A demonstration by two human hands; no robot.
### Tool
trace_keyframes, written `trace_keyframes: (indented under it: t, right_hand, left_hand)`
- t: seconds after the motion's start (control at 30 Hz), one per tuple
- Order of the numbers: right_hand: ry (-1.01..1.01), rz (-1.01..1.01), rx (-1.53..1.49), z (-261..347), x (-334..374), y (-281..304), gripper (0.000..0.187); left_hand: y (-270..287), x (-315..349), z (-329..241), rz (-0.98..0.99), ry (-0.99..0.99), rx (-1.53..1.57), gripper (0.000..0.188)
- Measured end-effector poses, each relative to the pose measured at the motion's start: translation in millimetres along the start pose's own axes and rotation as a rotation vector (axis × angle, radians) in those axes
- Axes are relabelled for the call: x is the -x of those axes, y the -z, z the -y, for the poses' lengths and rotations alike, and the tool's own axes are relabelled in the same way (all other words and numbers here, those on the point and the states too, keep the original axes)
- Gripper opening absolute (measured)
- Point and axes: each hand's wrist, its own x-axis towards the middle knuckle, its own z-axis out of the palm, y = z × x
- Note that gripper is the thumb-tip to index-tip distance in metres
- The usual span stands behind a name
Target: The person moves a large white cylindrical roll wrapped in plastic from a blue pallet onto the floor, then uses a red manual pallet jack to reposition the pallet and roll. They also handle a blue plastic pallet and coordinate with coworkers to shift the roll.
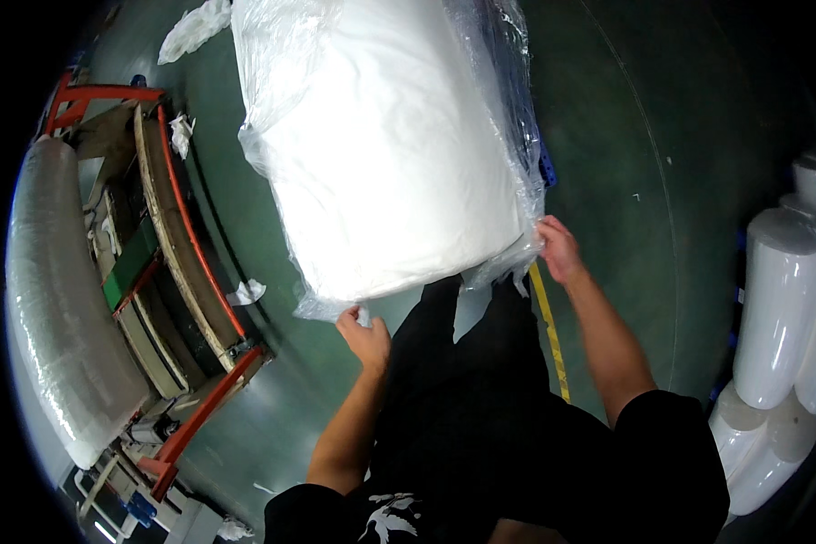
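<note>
A big white bundle (399, 154) lies in front of me, its near end close to my legs. Clear plastic film (286, 100) wraps loosely around it and hangs crumpled at both near corners. My left hand (365, 339) is closed on the film at the near left corner, with thumb and fingers pinched together. At the near right edge my right hand (560, 249) grips the film too, its fingertips partly hidden by the plastic. Whatever supports the bundle is mostly hidden; a blue piece (546, 166) shows beside its right side.
On the left stands an orange-framed machine (181, 208) with a long film-wrapped roll (68, 299). Several wrapped white rolls (775, 308) are stacked at the right. Plastic scraps (247, 292) lie on the green floor (607, 136), which has a yellow line (549, 335).
</note>
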Motion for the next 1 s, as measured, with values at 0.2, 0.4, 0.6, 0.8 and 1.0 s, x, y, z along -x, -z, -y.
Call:
trace_keyframes:
  t: [0.2, 0.4, 0.6, 0.8, 1.0]
  right_hand:
    - [-0.088, 0.067, 0.105, -13.0, -10.7, -7.9, 0.013]
    - [-0.196, 0.018, 0.134, 18.7, 11.2, -20.6, 0.011]
    - [-0.056, 0.037, -0.193, 7.3, 12.4, -0.6, 0.018]
    - [-0.013, -0.125, 0.870, -92.0, 14.8, 60.4, 0.068]
    - [0.006, -0.021, 0.898, -126.9, 34.0, 34.0, 0.032]
  left_hand:
    - [-45.3, 36.6, -73.9, 0.735, -0.475, -0.018, 0.046]
    - [-133.2, 39.9, -122.5, 0.736, -0.369, -0.009, 0.047]
    - [-163.9, 36.2, -127.1, 0.755, -0.275, -0.039, 0.027]
    - [-122.1, 17.8, -148.4, 0.801, -0.204, -0.110, 0.024]
    - [-128.2, 12.6, -140.7, 0.802, -0.298, -0.247, 0.029]
